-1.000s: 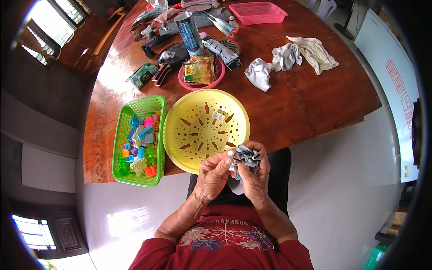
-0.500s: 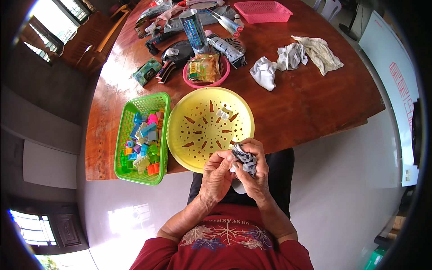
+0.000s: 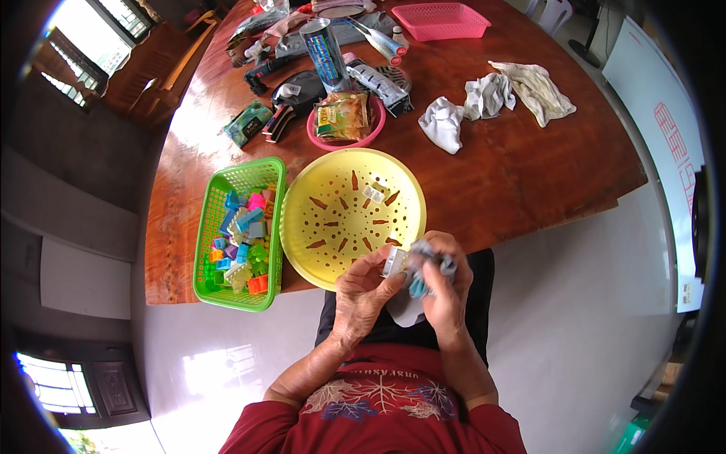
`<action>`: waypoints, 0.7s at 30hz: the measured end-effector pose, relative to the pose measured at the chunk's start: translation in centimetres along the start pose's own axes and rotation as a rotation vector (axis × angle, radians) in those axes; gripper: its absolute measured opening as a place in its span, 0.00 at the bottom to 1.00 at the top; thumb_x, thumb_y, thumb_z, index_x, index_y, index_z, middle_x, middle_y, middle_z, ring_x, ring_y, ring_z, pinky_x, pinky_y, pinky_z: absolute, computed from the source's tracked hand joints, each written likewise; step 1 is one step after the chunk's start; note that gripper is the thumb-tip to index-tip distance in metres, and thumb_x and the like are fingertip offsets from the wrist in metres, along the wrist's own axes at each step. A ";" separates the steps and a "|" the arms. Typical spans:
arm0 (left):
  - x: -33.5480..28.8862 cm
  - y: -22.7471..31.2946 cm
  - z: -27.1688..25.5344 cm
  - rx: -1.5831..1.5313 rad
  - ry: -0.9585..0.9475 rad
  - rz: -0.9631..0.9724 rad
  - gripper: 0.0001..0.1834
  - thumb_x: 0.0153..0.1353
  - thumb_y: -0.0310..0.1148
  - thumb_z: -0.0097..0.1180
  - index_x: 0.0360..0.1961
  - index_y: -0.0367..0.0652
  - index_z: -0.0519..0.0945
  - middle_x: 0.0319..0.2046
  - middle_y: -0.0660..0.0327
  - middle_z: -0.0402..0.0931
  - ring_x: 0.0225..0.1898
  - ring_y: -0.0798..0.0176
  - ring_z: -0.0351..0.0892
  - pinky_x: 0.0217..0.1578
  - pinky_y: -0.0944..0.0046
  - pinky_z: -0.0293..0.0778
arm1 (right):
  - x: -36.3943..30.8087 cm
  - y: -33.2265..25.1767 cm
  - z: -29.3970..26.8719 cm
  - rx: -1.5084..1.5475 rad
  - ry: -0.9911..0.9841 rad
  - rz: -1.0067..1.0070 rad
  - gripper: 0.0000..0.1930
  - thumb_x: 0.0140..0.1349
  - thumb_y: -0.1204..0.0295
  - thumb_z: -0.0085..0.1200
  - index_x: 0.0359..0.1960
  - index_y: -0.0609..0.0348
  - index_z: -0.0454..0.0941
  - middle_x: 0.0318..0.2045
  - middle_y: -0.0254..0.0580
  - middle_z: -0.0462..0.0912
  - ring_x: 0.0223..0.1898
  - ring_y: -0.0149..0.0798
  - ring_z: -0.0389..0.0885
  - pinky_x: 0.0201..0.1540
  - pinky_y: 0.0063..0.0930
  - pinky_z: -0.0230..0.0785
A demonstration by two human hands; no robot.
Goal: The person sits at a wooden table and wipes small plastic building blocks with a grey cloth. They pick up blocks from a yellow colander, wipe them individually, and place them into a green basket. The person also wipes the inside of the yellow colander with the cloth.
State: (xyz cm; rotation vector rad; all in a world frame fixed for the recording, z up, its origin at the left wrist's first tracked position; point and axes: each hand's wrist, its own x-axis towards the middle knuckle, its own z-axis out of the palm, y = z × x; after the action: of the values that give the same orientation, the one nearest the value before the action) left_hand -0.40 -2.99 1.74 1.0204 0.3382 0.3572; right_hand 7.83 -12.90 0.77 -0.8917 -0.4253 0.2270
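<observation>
Between the thumb and fingers of my left hand (image 3: 359,296) is a white toy building block (image 3: 393,262). My right hand (image 3: 448,295) grips a crumpled grey cloth (image 3: 408,309), bunched up right beside the block; part of it hangs below, and the right fingers are somewhat blurred. Both hands are over my lap at the near rim of a yellow colander (image 3: 302,181). Inside the colander lies a small whitish block (image 3: 373,194). To its left stands a green basket (image 3: 275,227) holding several colourful toy blocks (image 3: 248,219).
Behind the colander, a pink bowl (image 3: 376,135) holds food packets (image 3: 342,117), near a tall can (image 3: 325,54). White cloths (image 3: 442,125) lie to the right on the wooden table (image 3: 522,181). A pink basket (image 3: 442,21) stands at the far side.
The white block now shows clearly in my left fingers. My right hand has shifted slightly right with the cloth, which has come away from around the block.
</observation>
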 end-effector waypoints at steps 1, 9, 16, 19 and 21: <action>0.2 -0.4 -0.4 0.016 0.009 0.077 0.25 0.54 0.17 0.60 0.54 0.35 0.71 0.44 0.59 0.74 0.45 0.67 0.74 0.49 0.69 0.71 | -0.1 -0.5 -0.1 -0.262 -0.138 -0.156 0.15 0.52 0.77 0.58 0.42 0.57 0.74 0.43 0.41 0.71 0.41 0.33 0.73 0.45 0.26 0.67; 0.0 -1.1 -1.0 0.607 -0.031 0.379 0.24 0.47 0.11 0.57 0.48 0.38 0.77 0.41 0.60 0.68 0.41 0.69 0.71 0.40 0.73 0.71 | -1.0 0.8 0.7 -0.316 0.068 0.069 0.09 0.60 0.79 0.52 0.40 0.63 0.69 0.32 0.34 0.75 0.32 0.23 0.73 0.34 0.19 0.70; 0.0 -0.4 -1.1 0.951 0.040 0.520 0.23 0.42 0.13 0.60 0.43 0.39 0.79 0.38 0.60 0.72 0.35 0.67 0.74 0.34 0.70 0.74 | -1.0 1.3 -0.6 -0.060 -0.019 0.464 0.13 0.59 0.77 0.54 0.46 0.64 0.69 0.36 0.37 0.76 0.33 0.24 0.76 0.38 0.17 0.73; 0.0 -0.1 -1.7 1.018 -0.054 0.564 0.23 0.42 0.15 0.62 0.43 0.40 0.79 0.38 0.58 0.73 0.35 0.64 0.76 0.34 0.68 0.76 | -1.0 0.9 -0.9 0.028 -0.007 0.572 0.14 0.58 0.76 0.53 0.46 0.68 0.73 0.34 0.36 0.78 0.29 0.23 0.75 0.33 0.18 0.71; 0.1 0.5 -1.9 0.976 -0.130 0.548 0.22 0.43 0.16 0.63 0.43 0.40 0.79 0.39 0.57 0.73 0.35 0.62 0.77 0.36 0.67 0.77 | -1.1 1.4 -1.8 -0.115 -0.052 0.510 0.13 0.57 0.76 0.54 0.43 0.68 0.74 0.30 0.34 0.79 0.28 0.22 0.74 0.32 0.19 0.70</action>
State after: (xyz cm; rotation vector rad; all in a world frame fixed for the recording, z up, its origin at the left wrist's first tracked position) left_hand -1.22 -1.30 1.22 2.0988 0.0897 0.6370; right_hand 7.61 -13.75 -1.61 -1.1007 -0.2536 0.7004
